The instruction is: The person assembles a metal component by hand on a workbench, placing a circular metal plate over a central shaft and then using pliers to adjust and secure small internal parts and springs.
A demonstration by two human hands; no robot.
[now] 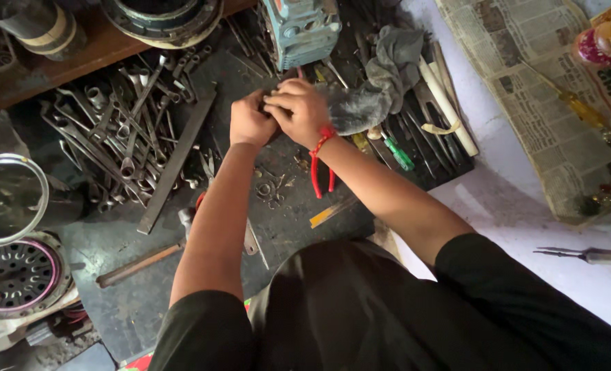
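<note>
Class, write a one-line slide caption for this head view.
Both hands, left hand and right hand, meet beside a grey rag above a dark mat strewn with wrenches.

A dark, greasy workbench (pixel 298 220) carries a heap of wrenches and spanners (pixel 123 130) at far left, with a long flat metal bar (pixel 176 161) lying slantwise beside them. Near the left edge lies a hammer (pixel 147 260). Red-handled pliers (pixel 317 180) and small washers (pixel 270 191) sit at the middle. To the right lie a grey rag (pixel 381 86), a green-handled screwdriver (pixel 397 152) and pale sticks (pixel 446 106). At far middle stands a blue-grey motor housing (pixel 300 29)
</note>
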